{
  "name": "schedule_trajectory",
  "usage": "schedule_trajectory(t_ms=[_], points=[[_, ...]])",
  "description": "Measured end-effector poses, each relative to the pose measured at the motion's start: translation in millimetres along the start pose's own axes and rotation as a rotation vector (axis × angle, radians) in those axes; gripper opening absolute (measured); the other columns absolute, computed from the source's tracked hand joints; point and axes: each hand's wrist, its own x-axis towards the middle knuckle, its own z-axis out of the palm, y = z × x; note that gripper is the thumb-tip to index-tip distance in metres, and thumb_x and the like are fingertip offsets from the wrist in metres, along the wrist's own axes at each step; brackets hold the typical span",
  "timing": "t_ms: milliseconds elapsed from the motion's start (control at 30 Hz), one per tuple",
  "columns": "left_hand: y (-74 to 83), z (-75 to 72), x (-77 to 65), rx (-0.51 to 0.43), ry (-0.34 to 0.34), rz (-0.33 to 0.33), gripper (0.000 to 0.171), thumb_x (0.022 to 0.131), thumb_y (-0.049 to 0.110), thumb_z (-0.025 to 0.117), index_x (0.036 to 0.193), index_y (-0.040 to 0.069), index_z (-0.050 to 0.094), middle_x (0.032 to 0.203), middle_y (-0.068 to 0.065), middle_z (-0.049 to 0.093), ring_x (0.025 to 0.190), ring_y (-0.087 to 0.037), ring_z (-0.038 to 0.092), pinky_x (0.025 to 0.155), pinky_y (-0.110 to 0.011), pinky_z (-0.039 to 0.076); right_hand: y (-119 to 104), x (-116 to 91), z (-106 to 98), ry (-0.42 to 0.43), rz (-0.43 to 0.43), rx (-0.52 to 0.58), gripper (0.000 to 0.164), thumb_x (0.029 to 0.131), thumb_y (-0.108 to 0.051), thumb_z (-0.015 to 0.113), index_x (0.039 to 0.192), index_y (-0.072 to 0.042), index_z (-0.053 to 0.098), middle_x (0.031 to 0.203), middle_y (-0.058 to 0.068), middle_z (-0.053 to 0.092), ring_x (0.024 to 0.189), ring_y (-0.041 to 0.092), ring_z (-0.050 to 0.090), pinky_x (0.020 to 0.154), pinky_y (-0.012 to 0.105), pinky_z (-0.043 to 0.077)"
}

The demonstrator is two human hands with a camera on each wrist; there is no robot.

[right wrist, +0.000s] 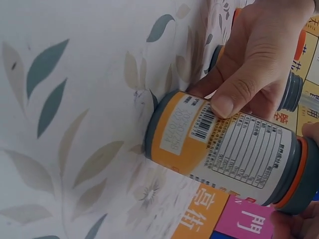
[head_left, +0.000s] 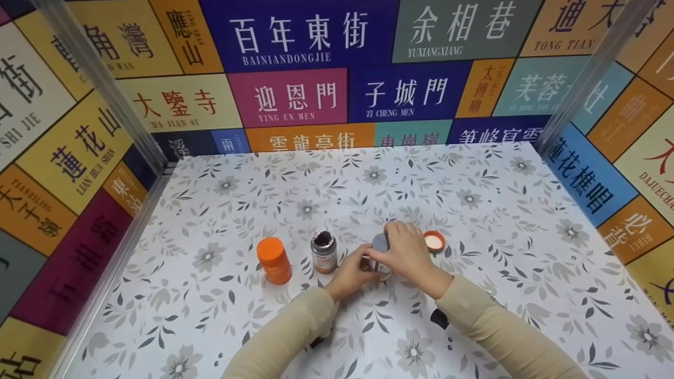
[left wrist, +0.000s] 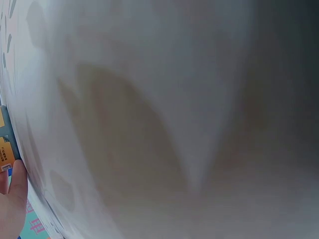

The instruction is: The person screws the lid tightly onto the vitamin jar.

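In the head view my left hand (head_left: 350,273) grips the body of a grey supplement bottle (right wrist: 219,144) that stands on the table. The right wrist view shows its yellow and white label, with the left thumb pressed against it. From above, my right hand (head_left: 408,250) has its fingers curled round the dark grey cap (head_left: 379,242) of that bottle. An orange band shows under the cap in the right wrist view. Mostly blurred tablecloth fills the left wrist view, with a sliver of the bottle (left wrist: 7,154) and some fingers (left wrist: 18,191) at its left edge.
Left of the hands stands an open grey bottle (head_left: 324,258) with torn foil at its mouth. Farther left is an orange bottle (head_left: 274,262) with its lid on. An orange-rimmed cap (head_left: 434,241) lies inside up beyond the right hand. Printed panels (head_left: 289,97) enclose the floral table (head_left: 253,189).
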Motion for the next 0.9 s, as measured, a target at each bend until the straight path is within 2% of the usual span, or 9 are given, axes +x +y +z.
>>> schedule_trajectory(t_ms=[133, 233, 333, 400, 500, 667, 767, 833, 900], points=[[-0.4, -0.2, 0.1, 0.003, -0.004, 0.006, 0.051, 0.073, 0.01, 0.075, 0.118, 0.009, 0.051, 0.095, -0.009, 0.059, 0.087, -0.025, 0.055, 0.075, -0.028, 0.047, -2, -1, -4, -0.032, -0.004, -0.072, 0.062, 0.066, -0.061, 0.068, 0.083, -0.004, 0.05, 0.072, 0.009, 0.051, 0.066, 0.027, 0.047, 0.058, 0.038, 0.037], [-1.5, 0.4, 1.0, -0.001, -0.012, -0.001, 0.053, 0.073, 0.012, 0.075, 0.12, 0.009, 0.05, 0.1, -0.009, 0.06, 0.089, -0.019, 0.057, 0.077, -0.023, 0.047, 2, -2, -10, -0.126, 0.0, -0.034, 0.076, 0.062, -0.064, 0.069, 0.1, -0.001, 0.052, 0.086, 0.013, 0.055, 0.078, 0.03, 0.051, 0.067, 0.041, 0.041], [-1.9, 0.8, 1.5, -0.035, -0.017, -0.02, 0.054, 0.073, 0.011, 0.076, 0.12, 0.008, 0.05, 0.109, -0.008, 0.059, 0.096, -0.017, 0.058, 0.085, -0.024, 0.047, 12, -1, -15, -0.237, -0.031, 0.158, 0.085, 0.063, -0.055, 0.073, 0.121, 0.001, 0.046, 0.11, 0.017, 0.053, 0.101, 0.034, 0.049, 0.085, 0.047, 0.041], [-1.2, 0.7, 1.5, -0.052, -0.02, -0.033, 0.055, 0.072, 0.009, 0.075, 0.121, 0.008, 0.05, 0.111, -0.009, 0.058, 0.096, -0.019, 0.059, 0.086, -0.026, 0.048, 22, 0, -18, -0.31, -0.061, 0.352, 0.086, 0.067, -0.044, 0.076, 0.131, 0.001, 0.04, 0.125, 0.018, 0.048, 0.116, 0.035, 0.043, 0.096, 0.05, 0.036], [-1.0, 0.2, 1.8, -0.076, -0.02, -0.037, 0.055, 0.072, 0.008, 0.075, 0.121, 0.007, 0.049, 0.112, -0.011, 0.057, 0.097, -0.023, 0.059, 0.087, -0.03, 0.048, 39, 0, -19, -0.402, -0.105, 0.647, 0.08, 0.075, -0.024, 0.075, 0.138, 0.001, 0.033, 0.138, 0.018, 0.039, 0.128, 0.036, 0.033, 0.104, 0.051, 0.028], [-0.6, 0.0, 2.0, -0.091, -0.022, -0.039, 0.056, 0.073, 0.008, 0.075, 0.122, 0.007, 0.049, 0.114, -0.012, 0.057, 0.099, -0.026, 0.059, 0.089, -0.033, 0.047, 63, -4, -10, -0.555, -0.109, 1.045, 0.071, 0.085, -0.005, 0.062, 0.142, 0.004, 0.021, 0.147, 0.022, 0.024, 0.134, 0.033, 0.023, 0.108, 0.025, 0.025], [-1.0, 0.7, 2.1, -0.095, -0.024, -0.043, 0.056, 0.072, 0.008, 0.075, 0.122, 0.006, 0.049, 0.114, -0.012, 0.057, 0.1, -0.026, 0.059, 0.09, -0.034, 0.047, 66, -8, -5, -0.611, -0.073, 1.193, 0.07, 0.086, -0.001, 0.058, 0.142, 0.006, 0.016, 0.147, 0.024, 0.021, 0.133, 0.018, 0.029, 0.103, 0.015, 0.027], [-0.4, 0.7, 1.9, -0.093, -0.025, -0.051, 0.057, 0.072, 0.008, 0.075, 0.123, 0.007, 0.048, 0.115, -0.012, 0.057, 0.099, -0.025, 0.059, 0.09, -0.034, 0.047, 66, -10, -2, -0.609, -0.052, 1.222, 0.069, 0.087, -0.002, 0.059, 0.141, 0.008, 0.017, 0.146, 0.025, 0.023, 0.129, 0.009, 0.035, 0.101, 0.015, 0.03], [0.6, 0.7, 1.7, -0.095, -0.024, -0.059, 0.057, 0.072, 0.008, 0.075, 0.123, 0.006, 0.048, 0.115, -0.012, 0.057, 0.099, -0.024, 0.059, 0.09, -0.034, 0.047, 64, -11, 0, -0.583, -0.025, 1.204, 0.068, 0.086, -0.003, 0.06, 0.141, 0.008, 0.021, 0.144, 0.025, 0.026, 0.124, 0.003, 0.038, 0.1, 0.015, 0.031]])
